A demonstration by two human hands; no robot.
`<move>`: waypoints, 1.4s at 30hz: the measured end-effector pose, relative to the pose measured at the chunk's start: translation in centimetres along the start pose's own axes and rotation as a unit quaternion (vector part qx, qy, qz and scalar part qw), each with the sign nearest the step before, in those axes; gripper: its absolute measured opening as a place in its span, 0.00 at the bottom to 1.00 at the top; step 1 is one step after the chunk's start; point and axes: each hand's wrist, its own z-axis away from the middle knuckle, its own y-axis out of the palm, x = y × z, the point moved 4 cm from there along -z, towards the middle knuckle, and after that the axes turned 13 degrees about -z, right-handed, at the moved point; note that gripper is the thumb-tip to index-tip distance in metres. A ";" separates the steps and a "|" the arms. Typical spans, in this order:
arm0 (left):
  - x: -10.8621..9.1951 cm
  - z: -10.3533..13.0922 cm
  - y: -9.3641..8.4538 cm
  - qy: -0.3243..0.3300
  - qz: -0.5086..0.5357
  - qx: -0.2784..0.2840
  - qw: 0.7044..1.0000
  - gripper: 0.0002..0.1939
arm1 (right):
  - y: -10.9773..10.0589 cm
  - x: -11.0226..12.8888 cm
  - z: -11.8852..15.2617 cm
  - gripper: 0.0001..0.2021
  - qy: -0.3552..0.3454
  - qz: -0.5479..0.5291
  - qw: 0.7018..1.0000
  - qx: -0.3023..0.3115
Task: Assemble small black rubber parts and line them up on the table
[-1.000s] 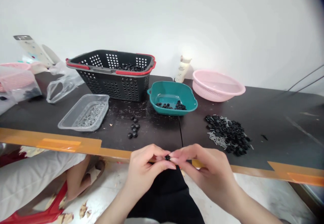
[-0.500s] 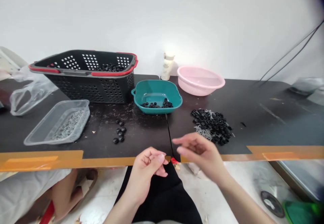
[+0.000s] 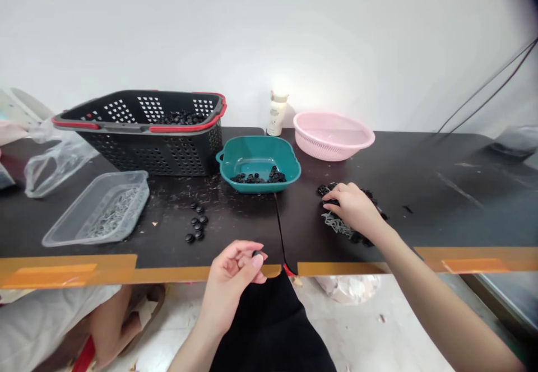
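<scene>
- The left hand [image 3: 236, 268] is at the tabletop's near edge, thumb and fingers pinching a small black part [image 3: 256, 254]; most of the part is hidden by the fingertips.
- The right hand [image 3: 352, 207] is over the pile [image 3: 338, 224] on the right of the tabletop [image 3: 239, 226], its fingers curled down among the pieces. Black shows between thumb and fingers, but I cannot tell whether they grip a piece or only touch it.
- The pile mixes black parts and thin grey pins; the pins show on its near left side, and the hand covers much of the rest.
- Seven black caps [image 3: 198, 227] lie loose left of the middle, in a small cluster, some touching.
- The clear tray [image 3: 69, 218] is farther left, with grey pins lying inside toward its right side.
- The green bowl [image 3: 260, 147] is at the middle, beyond the hands, with black parts gathered along its near side.
- The black basket [image 3: 168, 156], with red handles, is left of the bowl and holds more black parts.
- The pink basin [image 3: 330, 149] is far right of the bowl, with a pale bottle [image 3: 277, 117] upright just left of it.
- A plastic bag [image 3: 54, 164] lies crumpled at far left.
- Orange tape [image 3: 67, 271] runs along the near edge.
- At near left, below the tabletop, another person's white clothing [image 3: 54, 316] shows.
</scene>
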 end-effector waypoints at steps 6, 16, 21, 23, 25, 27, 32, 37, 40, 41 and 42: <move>-0.7 -0.4 -0.5 0.114 -0.052 -0.015 0.992 0.04 | 1.0 4.3 2.3 0.17 0.074 -0.303 0.950 0.018; -5.9 1.7 1.2 0.390 -0.273 -0.100 0.874 0.12 | 7.6 12.3 6.6 0.11 0.219 -0.740 0.627 0.108; -5.6 2.0 0.9 0.410 -0.304 -0.117 0.852 0.08 | 8.0 12.7 6.6 0.12 0.219 -0.724 0.643 0.119; -5.5 2.0 0.7 0.419 -0.308 -0.119 0.846 0.07 | 7.8 12.7 6.5 0.11 0.212 -0.707 0.664 0.122; -5.4 1.9 0.6 0.421 -0.307 -0.121 0.845 0.08 | 7.6 12.8 6.4 0.10 0.195 -0.690 0.685 0.126; -5.4 1.9 0.4 0.421 -0.303 -0.120 0.846 0.08 | 7.4 13.1 6.1 0.09 0.172 -0.675 0.704 0.138; -5.7 1.9 -0.1 0.420 -0.291 -0.125 0.850 0.09 | 6.7 14.0 5.7 0.08 0.113 -0.649 0.735 0.163; -6.1 1.9 -0.4 0.434 -0.292 -0.128 0.843 0.08 | 6.3 14.6 5.5 0.09 0.091 -0.637 0.748 0.162; -6.1 1.8 -0.5 0.433 -0.296 -0.129 0.841 0.07 | 6.2 14.7 5.4 0.08 0.099 -0.627 0.756 0.157; -6.1 1.8 -0.5 0.433 -0.297 -0.130 0.841 0.07 | 6.2 14.7 5.4 0.08 0.100 -0.625 0.758 0.157; -6.1 1.8 -0.5 0.435 -0.298 -0.131 0.840 0.08 | 6.1 14.8 5.4 0.08 0.099 -0.625 0.758 0.158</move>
